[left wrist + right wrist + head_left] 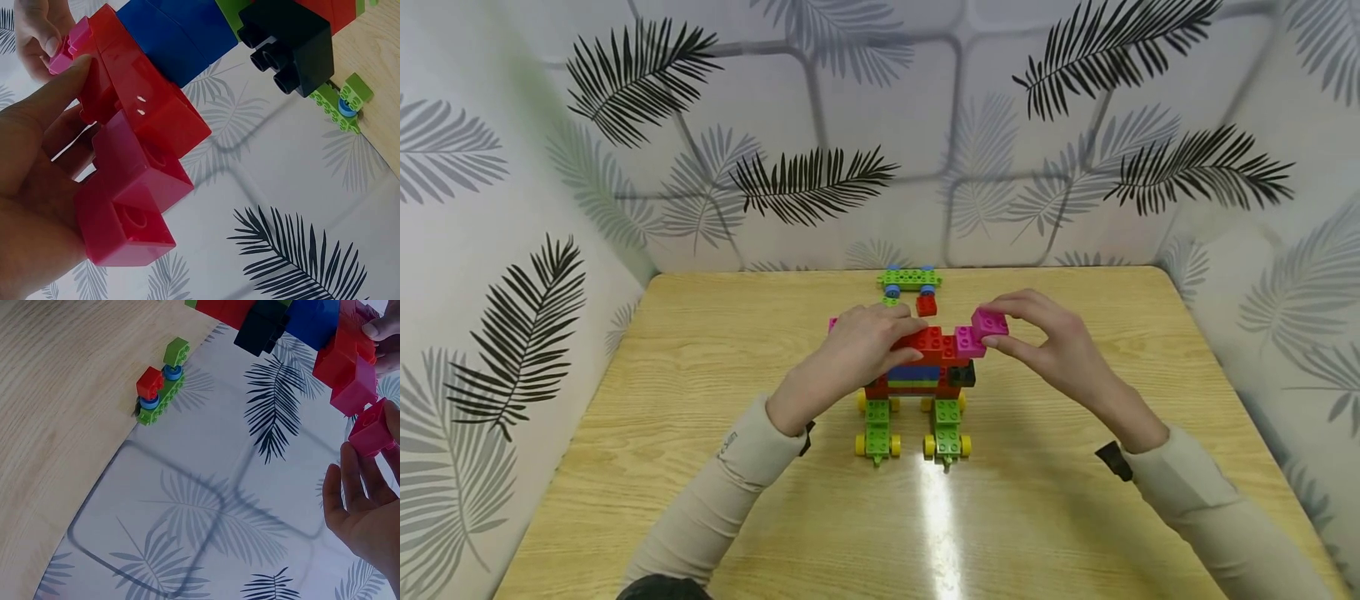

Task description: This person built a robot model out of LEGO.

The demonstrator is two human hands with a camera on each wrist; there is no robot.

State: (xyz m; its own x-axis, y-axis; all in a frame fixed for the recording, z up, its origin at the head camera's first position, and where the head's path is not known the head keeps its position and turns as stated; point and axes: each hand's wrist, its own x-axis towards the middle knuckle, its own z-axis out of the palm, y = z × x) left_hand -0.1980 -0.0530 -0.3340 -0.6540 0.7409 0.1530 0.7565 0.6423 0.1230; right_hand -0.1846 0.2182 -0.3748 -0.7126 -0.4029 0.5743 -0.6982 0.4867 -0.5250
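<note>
A tall toy-brick build stands on two green brick legs [878, 421] with yellow wheels [966, 444]. Its body holds a blue brick [181, 37], and a black brick [962, 375] juts out at the right. My left hand [867, 340] grips the red bricks [931, 337] along the top, thumb on the near side. At the top's right end, my right hand [1060, 337] pinches a pink brick [370, 432] between thumb and fingers. That brick sits right at another pink brick [967, 341], overlapping its upper corner. More pink shows past my left hand in the left wrist view.
Behind the build, near the table's [715, 333] back edge, lies a green wheeled base [910, 279] with blue wheels. A loose-looking red brick [150, 382] and a small green brick [177, 351] are beside it. A leaf-patterned cloth [880, 108] rises behind the table.
</note>
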